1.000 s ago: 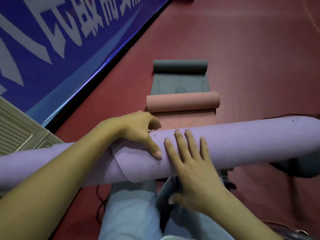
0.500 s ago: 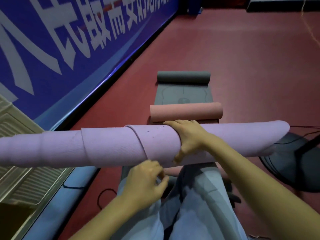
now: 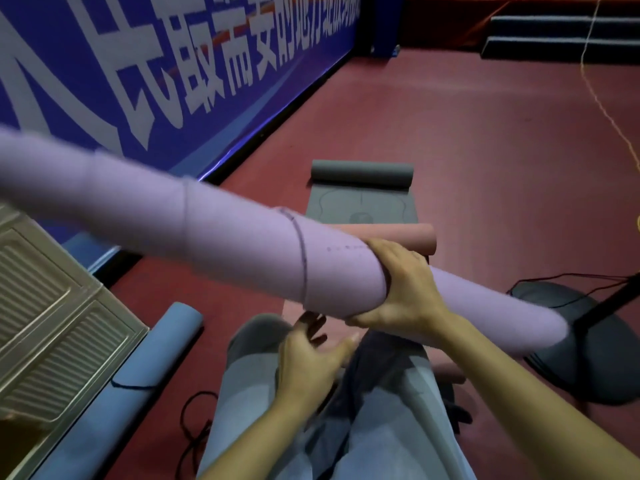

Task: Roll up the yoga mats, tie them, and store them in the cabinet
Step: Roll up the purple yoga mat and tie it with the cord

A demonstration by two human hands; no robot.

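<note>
Right hand is clamped around the rolled purple mat; left hand is held open beneath. Tying is judged underway; securing the strap is required next.

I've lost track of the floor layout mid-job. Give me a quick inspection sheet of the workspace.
Surface: red floor, person seated, legs stretched forward.
Job's things: purple mat rolled, lifted off the floor and tilted; pink mat and grey mat part rolled ahead; blue mat rolled, tied, lying beside the cabinet.
Clutter: dark round stand base at right.
Hands: right hand grips the purple mat; left hand below it, holding nothing, fingers relaxed.
Cables: black cable by the left leg; black cable to the stand base; yellow cord far right.
Surroundings: blue banner along the left.
</note>
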